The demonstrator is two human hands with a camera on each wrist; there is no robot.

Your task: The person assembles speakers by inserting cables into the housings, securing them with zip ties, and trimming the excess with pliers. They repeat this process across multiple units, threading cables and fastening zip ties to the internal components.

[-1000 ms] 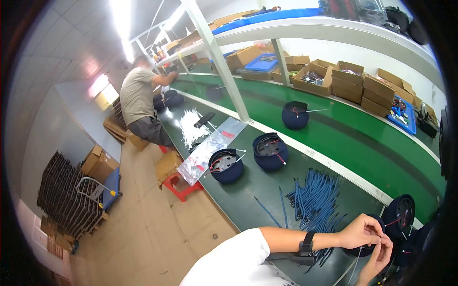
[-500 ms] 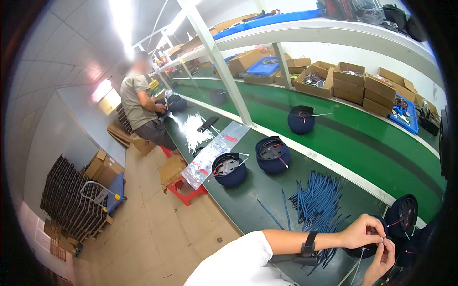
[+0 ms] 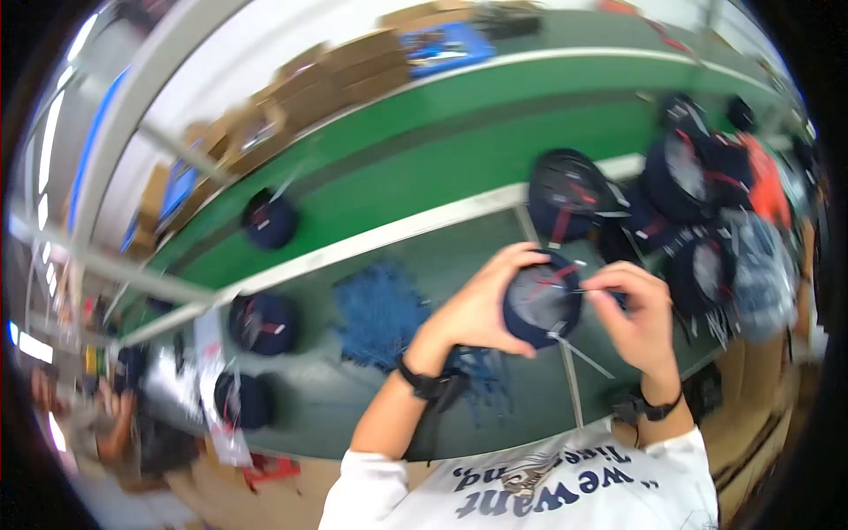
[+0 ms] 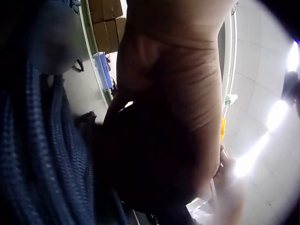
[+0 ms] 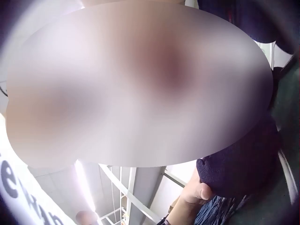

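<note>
In the head view my left hand [image 3: 481, 305] grips the left side of a round navy cap [image 3: 521, 329], whose hollow side faces up with red wires inside. At its right rim my right hand [image 3: 640, 322] pinches a thin wire end between thumb and forefinger. A pale strip [image 3: 587, 358] hangs out from the rim toward the lower right. The left wrist view shows my left hand [image 4: 176, 79] over the dark cap [image 4: 145, 159]. In the right wrist view a blur covers my right hand; the navy cap [image 5: 239, 168] and left hand [image 5: 192, 192] show below.
Blue braided cords [image 3: 375, 309] lie piled left of my left hand. More navy caps [image 3: 265, 322] stand at the left, and several are crowded at the right [image 3: 698, 274]. Beyond the white rail [image 3: 397, 231] runs a green belt [image 3: 442, 146] carrying one cap [image 3: 269, 221].
The head view has swung to the right, bringing the hands toward the middle. The hands, close together before, now stand apart at opposite sides of the cap, which shows more fully.
</note>
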